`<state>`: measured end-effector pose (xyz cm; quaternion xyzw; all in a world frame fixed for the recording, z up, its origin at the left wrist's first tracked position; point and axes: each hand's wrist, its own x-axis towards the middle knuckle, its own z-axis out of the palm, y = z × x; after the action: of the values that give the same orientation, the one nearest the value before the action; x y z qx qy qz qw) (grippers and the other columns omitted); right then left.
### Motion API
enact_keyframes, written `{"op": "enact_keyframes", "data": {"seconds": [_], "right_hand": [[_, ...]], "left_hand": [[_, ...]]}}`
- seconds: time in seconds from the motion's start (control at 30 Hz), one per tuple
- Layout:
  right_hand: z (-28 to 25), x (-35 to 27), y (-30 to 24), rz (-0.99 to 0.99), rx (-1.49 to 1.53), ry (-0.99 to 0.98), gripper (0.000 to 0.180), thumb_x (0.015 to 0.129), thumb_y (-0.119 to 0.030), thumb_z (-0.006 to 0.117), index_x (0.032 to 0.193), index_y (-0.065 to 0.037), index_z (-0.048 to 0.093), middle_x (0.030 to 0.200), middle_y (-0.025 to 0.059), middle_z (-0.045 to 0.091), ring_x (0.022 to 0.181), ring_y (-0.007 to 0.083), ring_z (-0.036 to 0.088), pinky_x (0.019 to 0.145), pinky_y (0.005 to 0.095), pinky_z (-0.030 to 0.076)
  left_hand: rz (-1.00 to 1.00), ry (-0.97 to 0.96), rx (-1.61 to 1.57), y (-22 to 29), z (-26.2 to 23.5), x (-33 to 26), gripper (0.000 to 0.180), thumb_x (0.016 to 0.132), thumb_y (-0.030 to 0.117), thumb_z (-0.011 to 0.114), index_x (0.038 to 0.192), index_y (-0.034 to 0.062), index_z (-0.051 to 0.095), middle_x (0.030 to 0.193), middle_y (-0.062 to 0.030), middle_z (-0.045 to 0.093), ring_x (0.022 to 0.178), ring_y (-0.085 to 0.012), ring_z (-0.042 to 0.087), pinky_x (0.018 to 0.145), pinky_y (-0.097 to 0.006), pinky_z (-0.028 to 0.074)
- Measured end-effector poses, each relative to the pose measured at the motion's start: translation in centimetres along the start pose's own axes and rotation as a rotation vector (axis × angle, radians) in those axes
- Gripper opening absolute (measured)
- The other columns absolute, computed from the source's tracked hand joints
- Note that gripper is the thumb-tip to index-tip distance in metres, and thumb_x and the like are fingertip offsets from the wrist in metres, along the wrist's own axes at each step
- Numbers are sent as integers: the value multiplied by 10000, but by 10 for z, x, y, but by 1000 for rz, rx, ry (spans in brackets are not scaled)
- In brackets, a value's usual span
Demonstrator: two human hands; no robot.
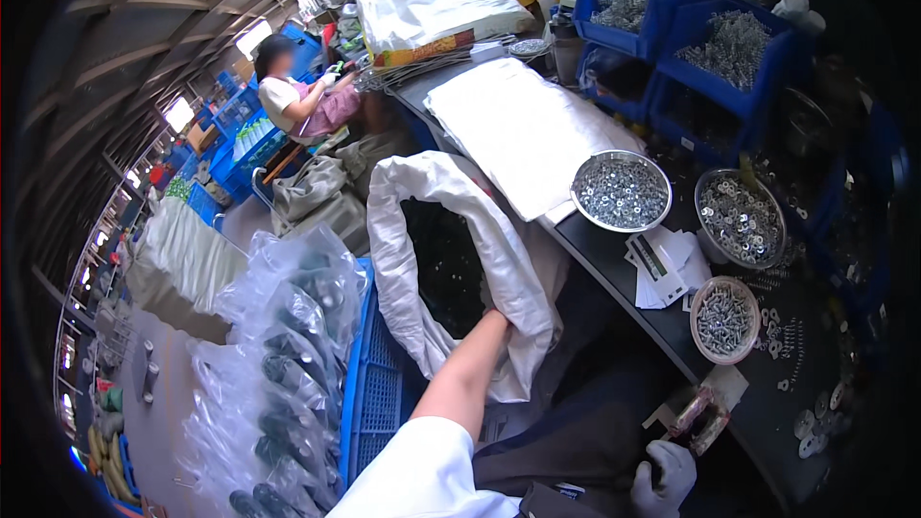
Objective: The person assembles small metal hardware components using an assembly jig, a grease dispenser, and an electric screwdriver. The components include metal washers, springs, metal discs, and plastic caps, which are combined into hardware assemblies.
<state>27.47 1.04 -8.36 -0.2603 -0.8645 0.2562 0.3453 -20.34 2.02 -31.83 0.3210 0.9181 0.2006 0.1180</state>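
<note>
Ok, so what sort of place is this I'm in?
Probably a small assembly workshop: there are metal springs heaped in a blue bin, washers and other small metal parts in bowls on the bench, and another person seated further back.

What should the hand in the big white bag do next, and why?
Probably lift out slowly: the left forearm reaches into the mouth of the white bag, so that hand is hidden. The gloved right hand is curled near the metal fixture, with nothing visible in it.
</note>
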Motion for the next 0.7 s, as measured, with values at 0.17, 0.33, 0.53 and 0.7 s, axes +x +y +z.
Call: {"op": "enact_keyframes", "data": {"seconds": [0.17,0.33,0.53,0.7], "right_hand": [[7,-8,4,102,-64,-6,219,839,-32,650,1057,-32,629,1000,131,671,900,319,638,810,397,509],[5,11,-12,217,-125,-90,242,797,-6,646,1038,-26,639,1006,134,668,927,314,635,826,393,503],[7,41,-41,59,86,-157,264,766,12,632,1027,-20,653,984,138,670,904,326,638,811,392,502],[29,65,-31,31,158,-187,403,695,-174,714,1060,-17,643,1040,157,660,940,330,634,841,405,493]], "left_hand": [[220,-281,-142,-59,59,-5,737,899,528,548,1435,59,361,1447,-147,425,1296,-236,431,1074,-311,323],[-184,4,-561,34,-6,-78,489,908,302,576,1282,4,475,1219,-226,577,1119,-278,569,950,-370,433],[-210,332,-1033,-2,-118,-176,420,907,174,573,1259,-40,492,1109,-122,581,961,-179,569,823,-310,473],[-40,-178,-1125,104,-179,-200,298,888,74,573,1171,-19,591,1016,-50,620,894,-142,575,816,-293,479]]}}
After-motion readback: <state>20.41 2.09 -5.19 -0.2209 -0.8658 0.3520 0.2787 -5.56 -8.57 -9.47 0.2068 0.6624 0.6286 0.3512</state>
